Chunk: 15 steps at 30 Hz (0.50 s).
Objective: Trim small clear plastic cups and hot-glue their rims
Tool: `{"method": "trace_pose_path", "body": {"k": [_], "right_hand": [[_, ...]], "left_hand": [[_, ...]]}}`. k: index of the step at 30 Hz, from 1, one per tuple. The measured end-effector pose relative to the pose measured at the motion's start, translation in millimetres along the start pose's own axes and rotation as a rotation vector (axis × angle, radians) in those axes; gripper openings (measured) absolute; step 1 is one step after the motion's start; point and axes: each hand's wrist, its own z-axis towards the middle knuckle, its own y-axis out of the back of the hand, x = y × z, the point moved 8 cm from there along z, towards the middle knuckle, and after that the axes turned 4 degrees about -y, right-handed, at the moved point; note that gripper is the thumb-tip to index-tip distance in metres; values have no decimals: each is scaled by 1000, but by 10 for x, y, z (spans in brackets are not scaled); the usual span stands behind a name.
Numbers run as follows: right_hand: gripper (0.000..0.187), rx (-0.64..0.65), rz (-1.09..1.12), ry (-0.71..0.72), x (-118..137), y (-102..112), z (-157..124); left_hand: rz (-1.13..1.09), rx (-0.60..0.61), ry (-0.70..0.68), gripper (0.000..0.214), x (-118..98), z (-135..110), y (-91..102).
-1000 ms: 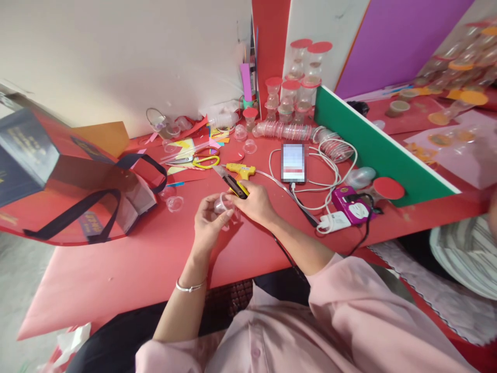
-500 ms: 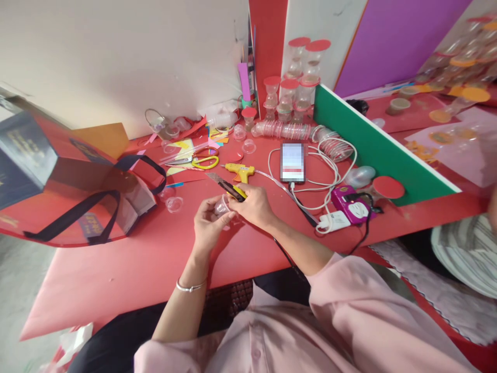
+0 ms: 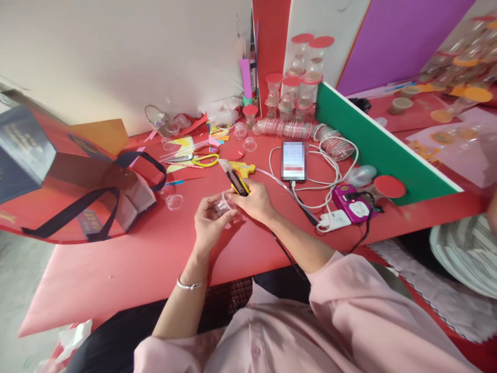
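Observation:
My left hand (image 3: pixel 209 220) grips a small clear plastic cup (image 3: pixel 224 204) between thumb and fingers, above the red tabletop. In my right hand (image 3: pixel 254 201) is a yellow and black utility knife (image 3: pixel 237 181), its blade out and pointing away from me, up and to the left. The right fingertips are close to the cup's rim; whether they touch it I cannot tell. Just beyond the knife lies a yellow hot glue gun (image 3: pixel 245 168), partly hidden by it. Yellow-handled scissors (image 3: pixel 205 159) rest to the left of the glue gun.
A large red and blue gift bag (image 3: pixel 77 197) stands at left. Stacked clear cups (image 3: pixel 285 128) lie along the back, below hourglass-like cup pairs with red lids (image 3: pixel 291 83). A phone (image 3: pixel 294 159), cables and a purple power adapter (image 3: pixel 351 203) sit at right, before a green divider (image 3: pixel 380 145).
The utility knife has turned more upright, its blade swinging to the right and now overlapping the glue gun. My left hand keeps hold of the cup in nearly the same place.

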Motion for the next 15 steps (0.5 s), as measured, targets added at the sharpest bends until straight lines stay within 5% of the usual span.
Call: {"method": "trace_pose_path", "body": {"k": [9, 15], "right_hand": [[13, 18, 86, -54, -117, -28, 46], [20, 22, -40, 37, -30, -24, 30]], "left_hand": [[8, -12, -29, 53, -8, -5, -8], [20, -68, -29, 52, 11, 22, 51]]}}
